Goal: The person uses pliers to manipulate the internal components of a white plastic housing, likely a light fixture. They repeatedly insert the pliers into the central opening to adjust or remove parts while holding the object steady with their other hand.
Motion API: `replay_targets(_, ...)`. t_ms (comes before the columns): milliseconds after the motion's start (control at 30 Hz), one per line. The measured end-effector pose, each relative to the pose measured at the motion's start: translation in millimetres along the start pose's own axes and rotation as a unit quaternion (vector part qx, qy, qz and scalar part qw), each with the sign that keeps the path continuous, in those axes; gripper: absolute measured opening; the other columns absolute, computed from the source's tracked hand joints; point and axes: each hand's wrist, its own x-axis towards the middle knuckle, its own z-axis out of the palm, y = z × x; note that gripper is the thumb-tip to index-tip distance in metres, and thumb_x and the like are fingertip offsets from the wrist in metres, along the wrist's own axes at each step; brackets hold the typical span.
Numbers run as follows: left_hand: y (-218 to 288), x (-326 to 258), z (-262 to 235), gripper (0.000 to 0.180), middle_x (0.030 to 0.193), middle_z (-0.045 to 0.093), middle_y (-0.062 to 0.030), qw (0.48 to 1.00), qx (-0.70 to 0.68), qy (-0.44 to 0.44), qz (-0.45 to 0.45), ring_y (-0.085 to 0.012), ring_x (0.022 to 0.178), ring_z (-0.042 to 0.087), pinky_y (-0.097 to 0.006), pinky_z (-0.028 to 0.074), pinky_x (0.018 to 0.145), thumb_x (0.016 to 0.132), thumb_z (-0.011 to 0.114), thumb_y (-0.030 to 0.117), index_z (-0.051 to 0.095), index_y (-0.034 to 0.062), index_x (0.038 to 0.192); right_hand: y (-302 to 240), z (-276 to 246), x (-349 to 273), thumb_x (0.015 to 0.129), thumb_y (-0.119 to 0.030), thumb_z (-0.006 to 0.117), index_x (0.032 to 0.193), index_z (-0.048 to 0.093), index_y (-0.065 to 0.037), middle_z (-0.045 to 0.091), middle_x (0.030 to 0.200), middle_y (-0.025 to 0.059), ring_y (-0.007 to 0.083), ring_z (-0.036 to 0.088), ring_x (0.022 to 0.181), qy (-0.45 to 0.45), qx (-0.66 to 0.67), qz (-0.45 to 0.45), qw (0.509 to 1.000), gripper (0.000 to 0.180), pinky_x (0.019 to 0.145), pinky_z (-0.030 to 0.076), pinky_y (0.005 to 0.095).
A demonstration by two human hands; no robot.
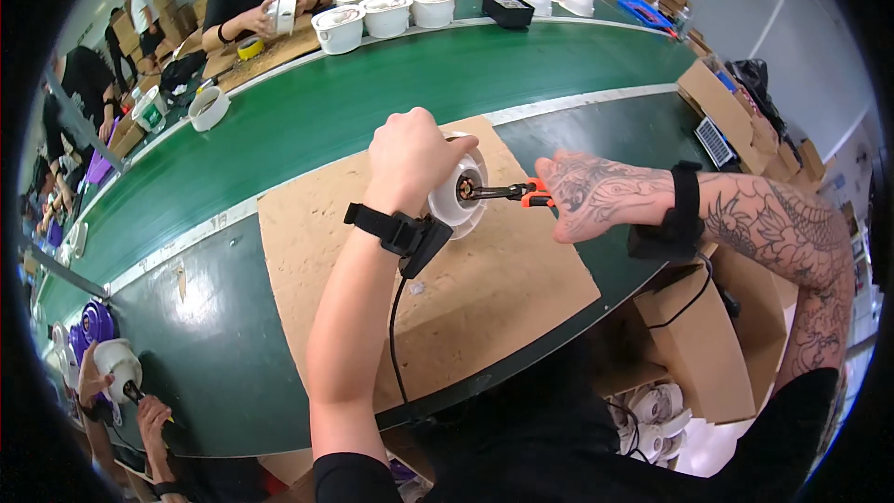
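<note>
A: Your white housing (445, 208)?
B: Over the cardboard (503, 298), your left hand (413, 160) clasping it, right hand's (589, 194) fingers wrapped around pliers (504, 192).
A: Hazard?
B: Pliers could slip, scarring the housing, should either grip loosen.

Beyond the green belt (307, 98) — a yellow tape roll (250, 48), black box (508, 11), blue tray (643, 18)

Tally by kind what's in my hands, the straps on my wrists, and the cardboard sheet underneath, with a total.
White round housing, in your left hand: 1
Orange-handled pliers, in your right hand: 1
Black wrist straps, one on each wrist: 2
Brown cardboard sheet, on the table: 1
Total: 5
</note>
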Motion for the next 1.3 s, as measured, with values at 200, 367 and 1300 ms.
replay_targets(200,13.6,-6.2,1.3,0.051,0.079,0.075,-0.0203,1.0,0.028,0.006,0.01,-0.0365,0.076,0.075,-0.043,0.061,0.071,0.08,0.085,0.048,0.076,-0.0023,0.078,-7.5,-6.3,-5.2,0.077,-0.022,0.066,0.12,0.054,0.005,0.058,0.113,0.0289,0.0424,0.062,0.107,-0.034,-0.011,0.028,0.999,0.052,0.09,0.052,0.05)
replay_targets(367,19.1,-9.0,2.7,0.055,0.078,0.074,-0.023,0.999,0.033,0.017,0.022,-0.0375,0.074,0.074,-0.044,0.06,0.069,0.082,0.081,0.051,0.078,-0.0031,0.08,-11.6,-12.2,-11.2,0.075,-0.027,0.07,0.119,0.055,0.005,0.059,0.111,0.0275,0.0408,0.063,0.106,-0.054,0.015,0.053,0.997,0.056,0.087,0.053,0.0499)
replay_targets(1300,33.3,-18.6,11.0,0.052,0.078,0.074,-0.0225,0.995,0.078,0.058,0.039,-0.0389,0.075,0.073,-0.045,0.058,0.07,0.08,0.082,0.05,0.076,-0.0017,0.079,-8.7,-11.6,-10.5,0.074,-0.036,0.072,0.078,0.068,0.003,0.066,0.076,0.0173,0.0297,0.065,0.073,-0.074,0.175,0.029,0.981,0.04,0.063,0.049,0.0439)
